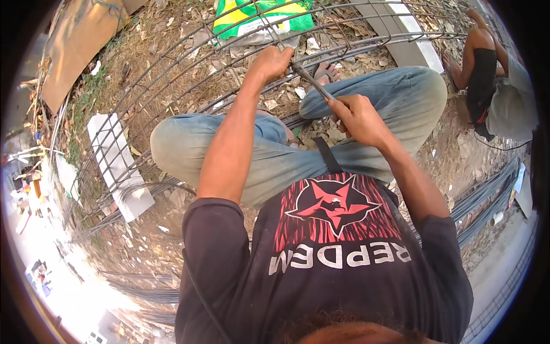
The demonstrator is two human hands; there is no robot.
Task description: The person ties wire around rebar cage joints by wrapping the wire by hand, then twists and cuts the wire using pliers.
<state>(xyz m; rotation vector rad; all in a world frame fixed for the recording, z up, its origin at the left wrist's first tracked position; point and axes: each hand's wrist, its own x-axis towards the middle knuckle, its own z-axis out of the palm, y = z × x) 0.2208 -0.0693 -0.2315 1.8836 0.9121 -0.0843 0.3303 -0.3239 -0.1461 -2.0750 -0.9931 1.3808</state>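
My right hand (358, 118) is closed around the lower end of a long, dark metal tool that looks like pincers (312, 81). The tool slants up and left to a crossing of bars on the steel rebar cage (172, 54), beside my left hand. Against that crossing, the fingers of my left hand (274, 63) are closed; what they pinch, a bar or a thin wire, is too small to make out. The cage arches across the ground in front of my bent knees.
A green and yellow sack (295, 22) lies beyond the cage. White boards (117, 166) rest on the littered ground. Another person (481, 74) sits at the right. Bundled steel rods (484, 198) lie on the right, and a brown sheet (80, 49) stands at upper left.
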